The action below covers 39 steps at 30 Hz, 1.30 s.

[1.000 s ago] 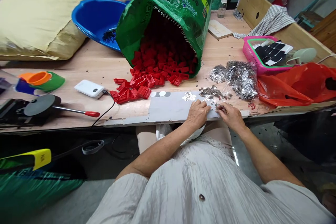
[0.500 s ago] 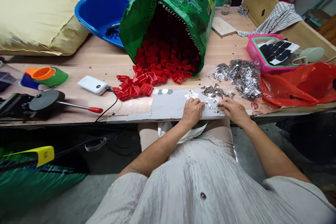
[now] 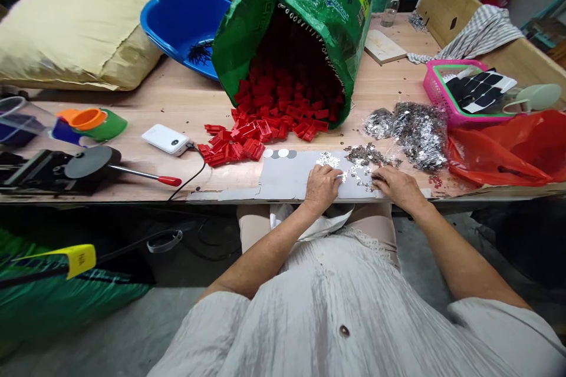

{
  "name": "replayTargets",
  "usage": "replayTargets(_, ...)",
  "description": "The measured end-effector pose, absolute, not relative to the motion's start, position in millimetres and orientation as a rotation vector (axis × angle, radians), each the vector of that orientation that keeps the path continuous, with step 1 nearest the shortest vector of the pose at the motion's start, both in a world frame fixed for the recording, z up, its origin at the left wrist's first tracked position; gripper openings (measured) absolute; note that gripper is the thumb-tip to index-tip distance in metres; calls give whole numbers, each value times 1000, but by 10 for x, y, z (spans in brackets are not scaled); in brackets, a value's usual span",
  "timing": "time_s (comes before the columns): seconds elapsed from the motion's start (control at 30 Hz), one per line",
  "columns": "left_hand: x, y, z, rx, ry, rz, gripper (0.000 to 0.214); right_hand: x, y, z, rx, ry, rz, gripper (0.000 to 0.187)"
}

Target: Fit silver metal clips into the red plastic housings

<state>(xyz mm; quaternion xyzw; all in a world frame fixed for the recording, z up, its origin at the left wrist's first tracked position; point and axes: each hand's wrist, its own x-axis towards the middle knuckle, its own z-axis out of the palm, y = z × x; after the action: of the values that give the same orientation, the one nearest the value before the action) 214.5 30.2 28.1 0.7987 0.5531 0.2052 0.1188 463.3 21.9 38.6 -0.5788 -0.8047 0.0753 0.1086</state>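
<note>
Both hands rest at the near edge of the table (image 3: 177, 106), on a grey card sheet (image 3: 285, 179). The left hand (image 3: 322, 187) lies knuckles up with its fingers curled under. The right hand (image 3: 398, 187), at its three o'clock, curls likewise, its fingertips among the small metal pieces (image 3: 359, 172) scattered between the two. Whether either hand pinches a piece cannot be told. At eleven o'clock from the hands, red plastic parts (image 3: 265, 126) spill from a tipped green sack (image 3: 318, 0).
</note>
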Motion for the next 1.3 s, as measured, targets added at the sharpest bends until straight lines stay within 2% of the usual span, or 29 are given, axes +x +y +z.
replayTargets(0.63,2325,503,297,2505,1491,473,28,4540,282,435,-1662,-2262,392,16)
replayTargets(1.03,2438,558,396,2518,1468,457,27,4327,460,693,-1733,-2536,378,21)
replayTargets(1.2,2521,616,408,2523,1478,439,27,4393,634,644,-1784,-2420,353,16)
replayTargets(1.3,2555,663,384,2527,1484,434,26,4448,726,561,-1799,-2331,286,19)
